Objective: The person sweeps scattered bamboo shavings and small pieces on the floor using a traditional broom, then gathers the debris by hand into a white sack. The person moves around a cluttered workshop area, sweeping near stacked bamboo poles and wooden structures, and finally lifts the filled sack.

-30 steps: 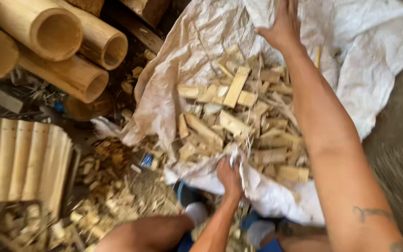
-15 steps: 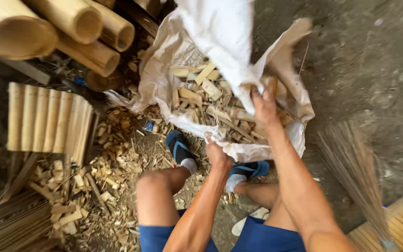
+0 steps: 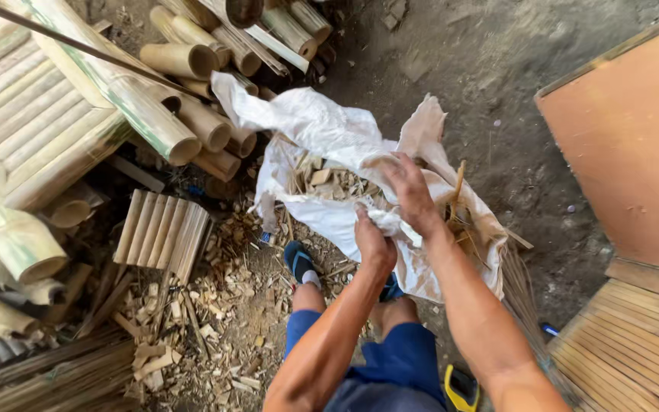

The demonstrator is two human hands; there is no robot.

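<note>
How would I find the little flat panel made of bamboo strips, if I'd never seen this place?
Start at the big pile of round bamboo poles at the upper left. Just below it, on the chip-strewn ground left of the white sack that both hands grip, lies the small bamboo-strip panel. Unlike the round hollow poles, it is flat, made of short pale strips side by side.

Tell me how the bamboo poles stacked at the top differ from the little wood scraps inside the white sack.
The bamboo poles are long, round and hollow at the ends; the wood scraps are short, flat, splintered bits. The poles lie stacked in the open on the ground, while the scraps sit jumbled inside the white sack, whose edge the left hand and right hand grip. Both are pale tan.
</note>
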